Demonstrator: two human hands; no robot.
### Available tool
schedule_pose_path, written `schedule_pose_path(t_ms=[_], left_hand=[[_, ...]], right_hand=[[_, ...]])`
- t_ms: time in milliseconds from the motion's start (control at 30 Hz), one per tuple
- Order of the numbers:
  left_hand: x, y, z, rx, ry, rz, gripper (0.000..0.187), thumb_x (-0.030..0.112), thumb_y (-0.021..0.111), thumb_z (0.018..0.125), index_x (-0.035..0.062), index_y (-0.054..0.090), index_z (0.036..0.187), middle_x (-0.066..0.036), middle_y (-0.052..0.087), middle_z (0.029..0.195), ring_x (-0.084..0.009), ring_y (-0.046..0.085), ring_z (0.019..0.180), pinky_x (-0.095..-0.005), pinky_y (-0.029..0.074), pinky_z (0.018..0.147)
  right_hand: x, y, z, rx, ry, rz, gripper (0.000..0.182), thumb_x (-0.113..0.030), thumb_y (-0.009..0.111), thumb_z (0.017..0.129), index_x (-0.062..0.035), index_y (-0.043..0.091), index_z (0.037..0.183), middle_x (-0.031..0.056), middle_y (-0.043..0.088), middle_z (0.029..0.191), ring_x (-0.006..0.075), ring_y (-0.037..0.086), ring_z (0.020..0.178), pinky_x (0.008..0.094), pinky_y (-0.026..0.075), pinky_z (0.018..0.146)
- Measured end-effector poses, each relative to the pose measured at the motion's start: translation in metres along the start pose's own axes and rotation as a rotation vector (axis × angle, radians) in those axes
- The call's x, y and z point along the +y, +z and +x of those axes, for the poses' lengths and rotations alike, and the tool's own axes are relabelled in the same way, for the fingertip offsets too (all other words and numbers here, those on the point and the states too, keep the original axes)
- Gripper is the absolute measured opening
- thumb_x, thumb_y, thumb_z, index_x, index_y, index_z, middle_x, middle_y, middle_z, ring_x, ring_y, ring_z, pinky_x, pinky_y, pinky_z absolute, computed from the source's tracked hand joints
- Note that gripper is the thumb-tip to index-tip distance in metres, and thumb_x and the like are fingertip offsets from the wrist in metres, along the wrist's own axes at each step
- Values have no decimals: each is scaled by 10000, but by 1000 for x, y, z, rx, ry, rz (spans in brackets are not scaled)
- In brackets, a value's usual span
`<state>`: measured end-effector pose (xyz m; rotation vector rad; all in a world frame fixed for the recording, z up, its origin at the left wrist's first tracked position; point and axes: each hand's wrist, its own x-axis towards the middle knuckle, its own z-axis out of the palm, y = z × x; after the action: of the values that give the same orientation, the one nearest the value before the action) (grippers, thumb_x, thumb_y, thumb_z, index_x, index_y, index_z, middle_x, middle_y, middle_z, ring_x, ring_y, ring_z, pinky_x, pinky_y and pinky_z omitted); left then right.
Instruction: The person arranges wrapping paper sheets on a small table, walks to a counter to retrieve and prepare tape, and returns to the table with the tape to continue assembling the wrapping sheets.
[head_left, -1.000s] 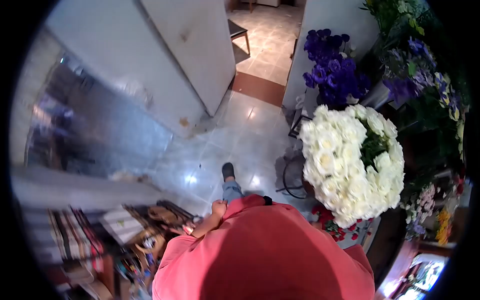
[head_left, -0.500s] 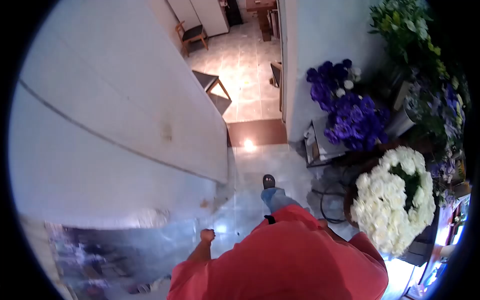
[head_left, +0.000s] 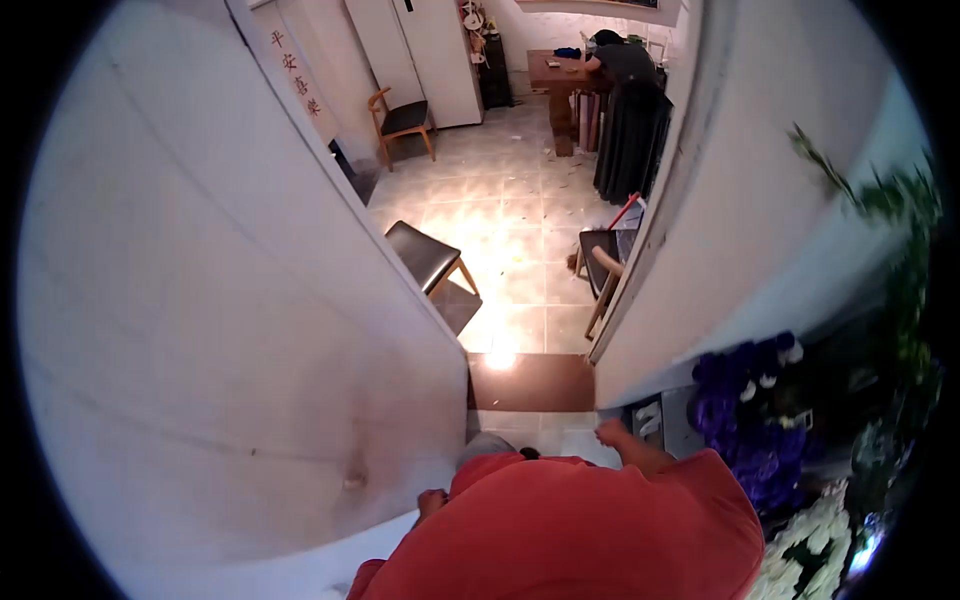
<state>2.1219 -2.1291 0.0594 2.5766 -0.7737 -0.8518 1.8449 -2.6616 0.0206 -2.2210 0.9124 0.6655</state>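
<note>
The left hand (head_left: 432, 502) is positioned at 10 o'clock, beside the white panel (head_left: 250, 350); the right hand (head_left: 610, 432) is positioned at 1 o'clock, near the grey stand (head_left: 681, 424). The fingers of both appear clenched, with no held object visible. Purple flowers (head_left: 755, 440) are located at 2 o'clock. The brown threshold (head_left: 530, 383) at 12 o'clock is judged to be approached on foot; hand clearance from panel and stand is called for.

Scuffed white wall (head_left: 250, 330) beside flat brown threshold (head_left: 532, 382), grey stand (head_left: 682, 422) and clustered purple flowers (head_left: 745, 430) to the right.
</note>
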Motion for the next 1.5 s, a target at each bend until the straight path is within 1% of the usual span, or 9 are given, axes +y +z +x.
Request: schedule_pose_path(t_ms=[133, 400, 467, 800, 967, 1067, 1133, 1167, 1500], left_hand=[[23, -33, 112, 7, -107, -18, 229, 200, 593, 877, 45, 744, 800, -130, 715, 738, -213, 712, 708, -409, 554, 665], [110, -146, 388, -148, -147, -74, 214, 175, 597, 881, 44, 717, 761, -113, 689, 705, -217, 685, 680, -402, 537, 637], [140, -184, 465, -159, -96, -55, 213, 169, 598, 882, 44, 711, 751, -109, 682, 697, -218, 679, 673, -401, 532, 629], [320, -353, 880, -56, 265, -209, 240, 105, 613, 908, -1, 631, 694, -87, 598, 615, -196, 600, 586, -361, 477, 527], [470, -376, 990, -219, 403, 86, 219, 213, 649, 906, 38, 645, 775, -116, 585, 665, -201, 584, 611, -367, 484, 562], [580, -385, 1035, -213, 1401, 624, 233, 278, 671, 905, 61, 653, 823, -133, 578, 696, -203, 575, 626, -370, 488, 583], [613, -315, 1084, -28, 147, -137, 192, 205, 741, 819, 45, 672, 738, -123, 603, 627, -209, 554, 577, -373, 491, 599], [634, -299, 1107, 86, 120, -157, 155, 145, 766, 760, 34, 679, 695, -116, 636, 619, -199, 549, 584, -374, 489, 621], [1099, -342, 1271, -302, 1115, 128, 382, 130, 737, 810, -29, 637, 1142, -233, 645, 1136, -393, 634, 1050, -422, 523, 912]], right_hand=[[-68, -154, 98, 462, -25, 453, 259, -281, 673, 810, -37, 747, 767, 129, 700, 692, 207, 680, 601, 368, 540, 611], [-102, -255, 244, 322, 266, 731, 171, -155, 635, 898, -21, 731, 855, 75, 709, 740, 178, 653, 575, 320, 507, 527], [-126, -305, 246, 279, 239, 1303, 161, -158, 631, 900, -34, 729, 873, 63, 710, 760, 157, 639, 568, 292, 496, 505], [-113, -530, 426, 639, 266, 1345, 126, -122, 631, 871, -34, 718, 852, 37, 686, 739, 130, 650, 630, 263, 495, 533], [-52, -630, 532, 891, 286, 1006, 210, -244, 714, 807, -39, 756, 816, 139, 722, 735, 266, 707, 646, 367, 552, 634], [9, -655, 602, 1007, 337, 944, 223, -242, 679, 817, -32, 749, 835, 175, 718, 772, 321, 704, 714, 417, 538, 666], [25, -684, 603, 889, 489, 1111, 238, -238, 657, 834, -13, 734, 833, 176, 704, 735, 321, 685, 642, 430, 518, 608], [33, -699, 606, 823, 540, 1219, 249, -255, 660, 846, -22, 726, 788, 143, 693, 686, 295, 667, 595, 419, 512, 581], [115, -671, 638, 265, 734, 355, 162, -156, 609, 884, -70, 697, 779, 101, 659, 758, 247, 632, 613, 354, 502, 578]])
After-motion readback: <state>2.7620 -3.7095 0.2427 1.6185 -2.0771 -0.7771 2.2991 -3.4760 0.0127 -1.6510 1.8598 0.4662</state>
